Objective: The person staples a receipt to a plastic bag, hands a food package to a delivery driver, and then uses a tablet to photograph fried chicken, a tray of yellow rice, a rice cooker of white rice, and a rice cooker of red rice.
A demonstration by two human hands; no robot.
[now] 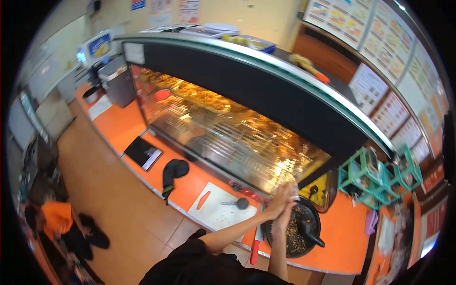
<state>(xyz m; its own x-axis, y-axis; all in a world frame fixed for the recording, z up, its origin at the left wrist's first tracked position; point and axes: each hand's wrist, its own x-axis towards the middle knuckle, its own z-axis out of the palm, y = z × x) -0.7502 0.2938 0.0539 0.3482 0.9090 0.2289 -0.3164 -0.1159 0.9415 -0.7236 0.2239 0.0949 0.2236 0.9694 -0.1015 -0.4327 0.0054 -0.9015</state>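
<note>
"What's at the left?"
"A co-worker [56,218] in orange. Then, on the orange counter [344,240], a tablet [139,151], what looks like a black cap [174,172], and a white board [216,216] bearing a dark scoop [242,204]."
"Behind those?"
"The lit food case [228,71], along the far side."
"And right of the board?"
"A red-handled knife [255,251], then the mortar [309,209], brown bits [295,240] inside, its pestle [311,233] pointing near right."
"The hands?"
"Left hand [277,207] and right hand [284,219] meet over the mortar's far left rim, fingers stretched out. A clear thing [295,191] shows just beside them; whether they're grasping it, I can't tell."
"Furthest right?"
"Green baskets [361,176], and a purple thing [371,222] nearer."
</note>
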